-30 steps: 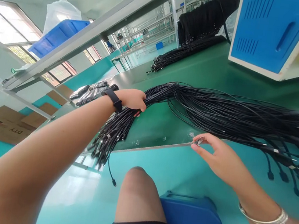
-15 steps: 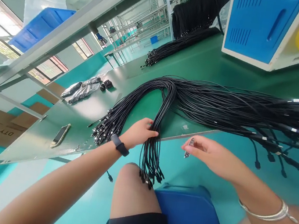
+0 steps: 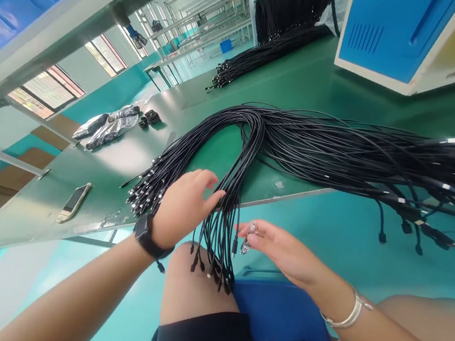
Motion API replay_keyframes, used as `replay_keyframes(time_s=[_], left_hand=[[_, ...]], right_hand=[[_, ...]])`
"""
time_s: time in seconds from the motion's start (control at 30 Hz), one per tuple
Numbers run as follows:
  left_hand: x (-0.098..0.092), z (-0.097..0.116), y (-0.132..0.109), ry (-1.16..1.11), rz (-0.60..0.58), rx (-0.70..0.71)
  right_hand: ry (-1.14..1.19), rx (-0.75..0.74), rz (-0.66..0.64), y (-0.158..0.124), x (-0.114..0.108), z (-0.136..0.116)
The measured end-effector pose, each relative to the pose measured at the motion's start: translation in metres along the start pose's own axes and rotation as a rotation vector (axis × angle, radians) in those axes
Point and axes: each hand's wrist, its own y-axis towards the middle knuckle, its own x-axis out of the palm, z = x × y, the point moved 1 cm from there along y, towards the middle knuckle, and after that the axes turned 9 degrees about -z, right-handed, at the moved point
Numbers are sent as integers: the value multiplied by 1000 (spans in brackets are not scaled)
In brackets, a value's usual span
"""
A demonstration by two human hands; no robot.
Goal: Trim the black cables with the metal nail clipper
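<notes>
A thick bunch of thin black cables [image 3: 332,151] lies across the green table mat, and one looped strand group hangs over the table edge with its plug ends [image 3: 214,262] above my knee [image 3: 190,284]. My left hand [image 3: 186,207] is open, fingers spread, right beside the hanging cables and not clearly gripping them. A black wristband [image 3: 146,236] sits on that wrist. My right hand [image 3: 280,248] pinches a small metal connector part [image 3: 248,237] between its fingertips, a little to the right of the hanging cables.
A phone [image 3: 74,202], plastic-wrapped items [image 3: 106,128] and small black parts [image 3: 149,118] lie on a metal sheet at left. A second cable bundle [image 3: 264,57] and a blue cabinet [image 3: 395,30] stand further along the table. A blue stool [image 3: 278,319] is under me.
My left hand has let go of the cables and opened, leaving them hanging over the edge. My right hand has moved toward them with the metal part. The view has shifted.
</notes>
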Motion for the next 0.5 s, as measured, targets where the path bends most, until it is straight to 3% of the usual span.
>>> replay_keyframes(time_s=[0.03, 0.1, 0.2, 0.37, 0.5], left_hand=[[3, 2, -12, 7, -5, -18], [17, 5, -35, -134, -172, -66], [53, 7, -58, -541, -286, -190], [109, 17, -64, -1415, -349, -253], [125, 29, -63, -1695, -363, -151]], right_hand=[[-16, 2, 15, 0, -1, -1], [-49, 0, 56, -1, -8, -5], [-94, -1, 116, -4, -22, -13], [-103, -28, 239, -13, -30, -21], [-41, -51, 244, -18, -18, -22]])
